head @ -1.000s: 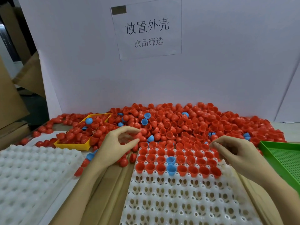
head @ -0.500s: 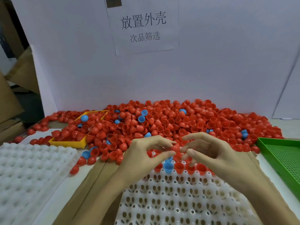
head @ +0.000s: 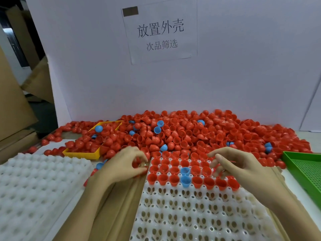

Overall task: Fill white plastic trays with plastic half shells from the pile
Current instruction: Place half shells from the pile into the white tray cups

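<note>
A broad pile of red and blue plastic half shells (head: pixel 199 134) covers the far table, reaching the white plastic tray with round pockets (head: pixel 199 214) in front of me. Its far rows hold shells, open side up; the near rows are bare. My right hand (head: pixel 243 169) hovers over the filled right end, fingers loosely curled, holding nothing I can see. My left hand (head: pixel 125 164) pinches a small red half shell (head: pixel 139 165) at the tray's far left corner. I judge the next move is seating it, mouth up, in a free pocket.
</note>
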Tool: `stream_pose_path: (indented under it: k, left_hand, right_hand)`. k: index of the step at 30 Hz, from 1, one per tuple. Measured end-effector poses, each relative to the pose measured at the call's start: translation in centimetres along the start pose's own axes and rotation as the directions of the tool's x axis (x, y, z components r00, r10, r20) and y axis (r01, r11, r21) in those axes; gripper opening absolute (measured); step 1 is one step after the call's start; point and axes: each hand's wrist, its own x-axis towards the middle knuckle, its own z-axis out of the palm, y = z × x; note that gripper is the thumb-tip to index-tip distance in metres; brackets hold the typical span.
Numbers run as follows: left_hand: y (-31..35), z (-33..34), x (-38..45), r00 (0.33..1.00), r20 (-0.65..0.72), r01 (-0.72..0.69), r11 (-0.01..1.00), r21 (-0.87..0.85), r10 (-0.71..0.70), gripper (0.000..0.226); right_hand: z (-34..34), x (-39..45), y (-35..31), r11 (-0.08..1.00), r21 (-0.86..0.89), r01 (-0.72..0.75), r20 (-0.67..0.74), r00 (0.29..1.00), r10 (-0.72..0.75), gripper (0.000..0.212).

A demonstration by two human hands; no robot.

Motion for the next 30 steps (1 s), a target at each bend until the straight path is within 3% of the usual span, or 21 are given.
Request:
stream_pose_path:
  k: [2, 6, 9, 12, 14, 16, 21, 23, 25, 30]
  left_hand:
    - [0.2, 1.0, 0.1, 0.992, 0.112, -0.060, 0.995, 0.082, 0.051, 0.017]
    - [0.1, 1.4, 0.6, 0.997, 0.023, -0.074, 0.997, 0.035, 0.073, 0.011]
    - [-0.3, 0.6, 0.7, 0.981, -0.193, -0.043, 0.995, -0.084, 0.026, 0.014]
    - [-1.2, -0.4, 0.7, 0.846, -0.528, 0.063, 0.997, -0.044, -0.076, 0.022]
    - [-2.1, -0.9, 0.4, 0.787, -0.588, 0.243, 0.970, 0.016, -0.187, 0.038]
    - [-2.7, -1.0, 0.1, 0.799, -0.556, 0.324, 0.943, 0.078, -0.228, 0.053]
    - [-1.8, 0.2, 0.6, 0.894, -0.447, 0.045, 0.999, 0.007, -0.037, 0.022]
    - [-0.9, 1.4, 0.9, 0.949, -0.315, -0.009, 0.998, -0.069, -0.014, 0.028]
    - [-0.2, 3.1, 1.4, 0.976, -0.216, 0.000, 1.000, -0.003, 0.000, 0.039]
    - [0.1, 4.9, 2.2, 0.966, -0.259, 0.025, 0.996, 0.083, -0.003, 0.023]
  right_hand:
    - [-0.2, 0.1, 0.1, 1.000, -0.007, -0.005, -0.014, 1.000, 0.005, 0.024]
    - [-0.4, 0.2, 0.3, 1.000, -0.011, -0.004, -0.025, 1.000, 0.004, 0.021]
    - [-0.5, 0.2, 0.3, 1.000, -0.007, 0.000, -0.023, 1.000, 0.000, 0.020]
    - [-0.6, 0.2, 0.1, 1.000, -0.002, 0.002, -0.026, 1.000, -0.002, 0.021]
    - [-0.6, 0.1, 0.0, 1.000, -0.002, 0.000, -0.022, 1.000, 0.000, 0.020]
    - [-0.5, 0.1, 0.0, 1.000, -0.008, -0.004, -0.013, 1.000, 0.003, 0.020]
    - [-0.4, 0.1, 0.0, 1.000, -0.009, -0.014, -0.008, 1.000, 0.014, 0.021]
    - [-0.4, 0.1, -0.1, 1.000, 0.005, -0.020, -0.014, 1.000, 0.020, 0.021]
    - [-0.4, 0.1, -0.1, 1.000, -0.006, -0.026, -0.015, 1.000, 0.025, 0.022]
    - [-0.4, 0.1, 0.0, 0.999, -0.043, -0.029, -0.002, 1.000, 0.028, 0.024]
